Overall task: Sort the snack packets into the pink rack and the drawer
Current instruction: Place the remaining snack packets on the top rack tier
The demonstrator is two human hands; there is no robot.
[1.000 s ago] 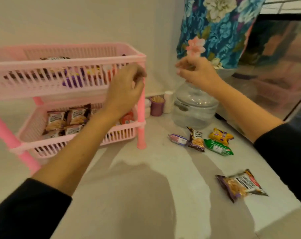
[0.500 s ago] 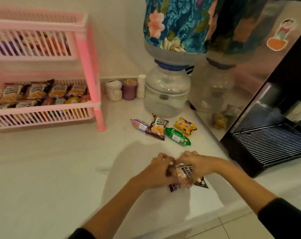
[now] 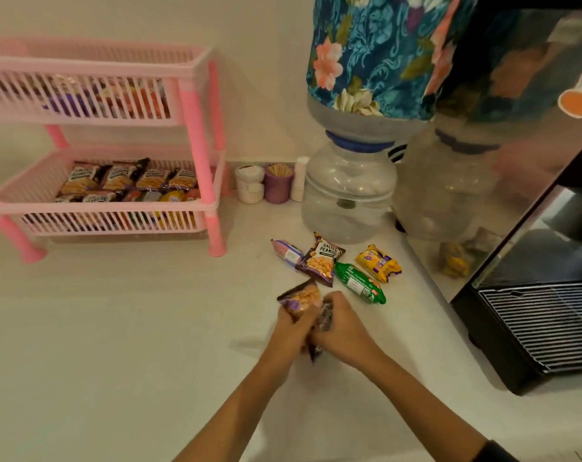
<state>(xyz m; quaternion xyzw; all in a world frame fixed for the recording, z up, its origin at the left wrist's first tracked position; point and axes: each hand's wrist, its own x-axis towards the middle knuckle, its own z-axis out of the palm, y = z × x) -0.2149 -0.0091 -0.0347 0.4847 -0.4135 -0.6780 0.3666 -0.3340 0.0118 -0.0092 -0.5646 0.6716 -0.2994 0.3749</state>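
A dark peanut packet (image 3: pixel 301 298) is lifted off the counter between both hands, near the middle. My left hand (image 3: pixel 291 330) grips its left side and my right hand (image 3: pixel 344 330) grips its right side. Just beyond lie a second peanut packet (image 3: pixel 321 260), a pink packet (image 3: pixel 287 253), a green packet (image 3: pixel 359 283) and a yellow packet (image 3: pixel 378 263). The two-tier pink rack (image 3: pixel 196 128) stands at the left; its lower tier holds several peanut packets (image 3: pixel 129 180), its upper tier other packets seen through the slats. No drawer is in view.
A water dispenser (image 3: pixel 347 195) with a floral cover stands behind the packets. Small jars and a toothpick cup (image 3: pixel 278 183) sit against the wall. A black appliance with a ribbed tray (image 3: pixel 542 325) occupies the right side. The counter edge runs at lower right.
Both hands came down from the rack's upper tier to the counter, closed on the peanut packet near the edge, and have carried it up and toward the other packets.
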